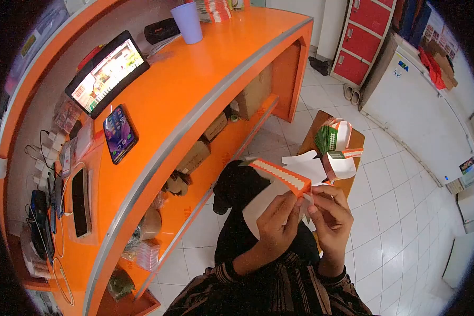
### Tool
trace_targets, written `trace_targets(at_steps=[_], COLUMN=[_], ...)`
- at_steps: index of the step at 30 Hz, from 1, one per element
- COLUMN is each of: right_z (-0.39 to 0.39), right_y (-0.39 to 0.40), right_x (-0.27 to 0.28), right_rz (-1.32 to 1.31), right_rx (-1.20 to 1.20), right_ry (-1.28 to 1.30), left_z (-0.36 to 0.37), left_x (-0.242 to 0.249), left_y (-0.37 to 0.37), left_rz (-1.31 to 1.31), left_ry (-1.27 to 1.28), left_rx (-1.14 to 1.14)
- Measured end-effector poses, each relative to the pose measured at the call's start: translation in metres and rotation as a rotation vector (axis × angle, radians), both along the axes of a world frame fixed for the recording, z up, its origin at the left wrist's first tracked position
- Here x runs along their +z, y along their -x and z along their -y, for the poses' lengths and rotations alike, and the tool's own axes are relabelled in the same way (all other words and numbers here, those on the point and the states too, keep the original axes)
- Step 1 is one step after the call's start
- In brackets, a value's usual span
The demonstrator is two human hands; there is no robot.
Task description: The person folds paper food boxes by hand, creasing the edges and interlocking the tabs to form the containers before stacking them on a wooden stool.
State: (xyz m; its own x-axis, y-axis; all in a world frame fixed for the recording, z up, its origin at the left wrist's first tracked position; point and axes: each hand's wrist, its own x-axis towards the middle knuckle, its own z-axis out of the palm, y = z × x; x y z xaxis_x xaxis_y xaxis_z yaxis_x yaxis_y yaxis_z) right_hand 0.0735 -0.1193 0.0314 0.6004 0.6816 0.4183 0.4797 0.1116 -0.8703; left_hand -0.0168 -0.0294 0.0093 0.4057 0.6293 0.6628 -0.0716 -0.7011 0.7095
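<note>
An orange and white patterned carton (280,175) is held above my lap, its near end between both hands. The fingers of my left hand (276,225) pinch its near corner. My right hand (331,224) grips a white flap at the same end, with the thumb and fingers bent around it. A white sheet (258,208) lies on my lap beneath the carton. Beyond my hands, on a wooden bench, are white card pieces (306,167), an open white carton (341,165) and a stack of green-edged cartons (326,138).
An orange counter (195,84) curves along the left, holding a lit tablet (108,73), a phone (119,134) and a purple cup (187,23). Cardboard boxes (193,157) sit on its lower shelf. Red lockers (361,39) and a white freezer (413,97) stand at the back right.
</note>
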Motion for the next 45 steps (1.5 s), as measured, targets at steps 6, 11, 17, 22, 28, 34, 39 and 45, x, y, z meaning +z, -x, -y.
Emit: trace_targets(at_steps=[6,11,17,22,28,34,39,45], right_z=[-0.005,-0.012,-0.007,-0.014,-0.003,-0.005,0.004,0.012], right_y=[0.008,0.018,0.013,0.012,-0.001,-0.013,-0.019,-0.035], right_x=[-0.002,-0.010,-0.007,-0.009,-0.037,-0.019,-0.022,-0.022], right_rz=[-0.079,0.180,0.071,0.233,-0.053,0.192,0.052,0.196], right_rx=[0.058,-0.083,-0.084,-0.131,-0.019,-0.113,0.132,0.252], right_ry=[-0.132,-0.093,-0.094,-0.093,0.080,0.224,0.323,0.386], left_z=[0.005,0.013,0.012,0.015,-0.006,-0.036,-0.068,-0.077], left_x=[0.013,0.008,0.016,0.014,0.010,0.040,0.031,0.039], left_y=[0.007,0.004,0.009,0.013,0.016,0.018,0.025,0.032], left_rz=[-0.098,-0.007,0.005,0.030,-0.065,-0.309,-0.431,-0.316], left_ry=[0.027,-0.044,0.102,0.237,0.500,-0.219,-0.247,0.111], left_rx=[-0.028,0.023,-0.166,-0.287,-0.340,-0.088,-0.474,-0.294])
